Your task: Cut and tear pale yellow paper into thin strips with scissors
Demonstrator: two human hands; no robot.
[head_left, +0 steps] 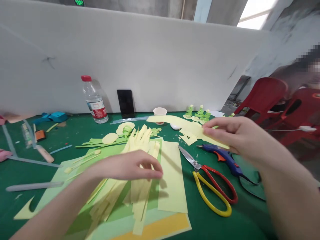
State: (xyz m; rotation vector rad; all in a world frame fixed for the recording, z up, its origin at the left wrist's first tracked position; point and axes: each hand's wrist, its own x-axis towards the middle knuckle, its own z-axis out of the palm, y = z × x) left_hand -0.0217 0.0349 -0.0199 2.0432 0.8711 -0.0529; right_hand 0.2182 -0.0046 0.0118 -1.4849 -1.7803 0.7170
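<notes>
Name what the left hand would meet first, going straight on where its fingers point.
The left hand would probably meet the pale yellow sheet first; depth is unclear, so it might pass above, toward the scissors.

Green table (pixel 250 220) is carrying paper sheets (pixel 172 188) toward 6 o'clock; scissors (pixel 196 165) are lying at 3, glue gun (pixel 229 160) at 2; cup (pixel 160 111) is standing at 12, bottle (pixel 96 104) at 11.

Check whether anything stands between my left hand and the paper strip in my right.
Nothing visible does, as far as this view shows. The space from your left hand to the pale strip pinched in your right hand looks open; the pale sheet and the scissors lie lower down.
</notes>
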